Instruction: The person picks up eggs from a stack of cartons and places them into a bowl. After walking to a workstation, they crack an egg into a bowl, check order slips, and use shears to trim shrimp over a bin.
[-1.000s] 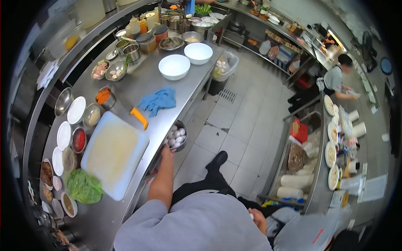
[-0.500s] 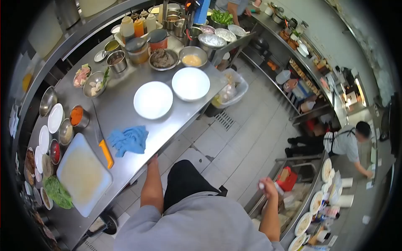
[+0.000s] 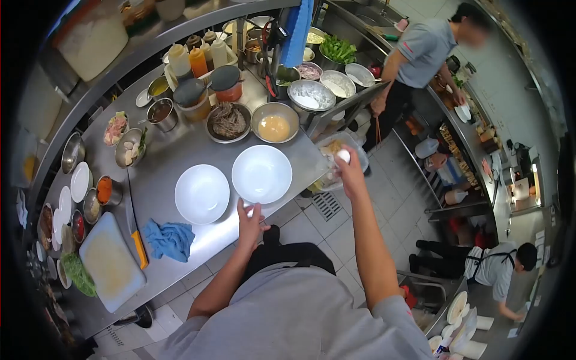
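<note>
Head view: eggs in hand, bowls still bare

Head camera looks down on a steel bench with two white bowls side by side near its front edge. The right hand is raised at about 1 o'clock from the near bowl, its fingers closed around a white egg, over a clear tub that hangs off the bench end. The left hand sits at the front edge of the bench, at 6 o'clock from the near bowl, touching or just short of its rim; something small and white shows at its fingertips, perhaps a second egg, but I cannot tell whether the fingers are clamped on it or just curled.

Judging by what lies here, the work is at an early stage. Both the near bowl and the left bowl look clean inside, with no yolk or shell visible. The egg in the right hand is whole. So fetching appears done, and cracking is not yet begun.

At 9 o'clock from the left bowl lie a blue cloth, a knife with an orange handle, and a cutting board. Metal bowls of ingredients stand at 12 o'clock. Another person works at the far counter, and a second one bends at 3 o'clock.
</note>
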Demonstrator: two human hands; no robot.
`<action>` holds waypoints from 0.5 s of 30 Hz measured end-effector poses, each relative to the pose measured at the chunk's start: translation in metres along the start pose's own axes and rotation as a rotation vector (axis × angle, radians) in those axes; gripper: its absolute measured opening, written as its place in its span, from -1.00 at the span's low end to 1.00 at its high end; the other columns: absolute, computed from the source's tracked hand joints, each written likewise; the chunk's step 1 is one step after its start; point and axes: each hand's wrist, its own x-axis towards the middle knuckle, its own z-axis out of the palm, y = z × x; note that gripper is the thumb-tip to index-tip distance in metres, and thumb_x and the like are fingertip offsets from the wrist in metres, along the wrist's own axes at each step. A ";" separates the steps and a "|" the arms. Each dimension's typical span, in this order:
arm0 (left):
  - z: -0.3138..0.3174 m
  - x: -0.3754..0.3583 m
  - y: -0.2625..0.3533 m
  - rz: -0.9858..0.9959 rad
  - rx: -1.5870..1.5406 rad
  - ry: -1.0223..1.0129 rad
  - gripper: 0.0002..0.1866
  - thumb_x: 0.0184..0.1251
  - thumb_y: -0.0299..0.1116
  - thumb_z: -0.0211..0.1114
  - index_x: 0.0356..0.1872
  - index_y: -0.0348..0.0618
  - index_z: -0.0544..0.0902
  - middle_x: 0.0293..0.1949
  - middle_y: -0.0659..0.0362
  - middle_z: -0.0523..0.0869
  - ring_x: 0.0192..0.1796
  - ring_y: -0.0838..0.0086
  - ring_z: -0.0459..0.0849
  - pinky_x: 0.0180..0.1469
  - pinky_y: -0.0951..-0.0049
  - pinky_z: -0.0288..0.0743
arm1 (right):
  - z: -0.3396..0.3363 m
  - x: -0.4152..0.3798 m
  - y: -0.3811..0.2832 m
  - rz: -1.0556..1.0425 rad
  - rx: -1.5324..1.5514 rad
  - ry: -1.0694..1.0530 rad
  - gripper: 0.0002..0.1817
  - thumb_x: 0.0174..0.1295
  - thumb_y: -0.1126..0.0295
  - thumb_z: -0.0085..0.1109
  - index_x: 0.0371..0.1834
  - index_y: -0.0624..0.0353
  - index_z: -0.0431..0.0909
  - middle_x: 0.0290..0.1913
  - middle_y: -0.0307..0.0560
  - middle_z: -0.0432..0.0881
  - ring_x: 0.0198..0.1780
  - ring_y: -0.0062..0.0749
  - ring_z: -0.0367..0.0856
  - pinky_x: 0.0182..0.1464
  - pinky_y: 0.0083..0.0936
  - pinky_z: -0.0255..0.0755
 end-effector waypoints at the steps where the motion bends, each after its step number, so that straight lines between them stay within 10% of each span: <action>1: 0.006 0.010 0.009 0.025 0.017 0.044 -0.17 0.50 -0.11 0.22 0.57 0.07 -0.13 0.26 -0.02 0.36 0.01 0.19 0.62 -0.35 0.29 0.73 | 0.005 0.023 -0.004 -0.110 -0.163 0.035 -0.50 0.36 0.33 0.19 0.34 0.11 0.31 0.08 -0.04 0.55 -0.12 -0.25 0.61 -0.14 -0.40 0.50; 5: 0.025 0.051 0.017 0.089 -0.070 0.124 -0.35 0.33 -0.56 -0.01 0.44 -0.08 0.05 0.25 -0.12 0.39 0.02 0.07 0.67 -0.34 0.27 0.79 | 0.026 0.089 -0.026 -0.643 -0.554 0.155 -0.49 0.32 0.30 0.23 0.30 0.15 0.35 0.17 0.12 0.48 0.04 0.07 0.59 0.11 -0.21 0.48; 15: 0.107 0.031 0.023 0.043 -0.079 0.013 -0.21 0.18 -0.60 -0.07 0.52 -0.09 -0.01 0.28 -0.15 0.43 0.06 0.05 0.69 -0.31 0.20 0.78 | 0.034 0.131 -0.028 -0.685 -0.644 -0.050 -0.51 0.32 0.29 0.23 0.29 0.10 0.36 0.21 0.15 0.42 0.13 0.20 0.53 0.12 -0.04 0.47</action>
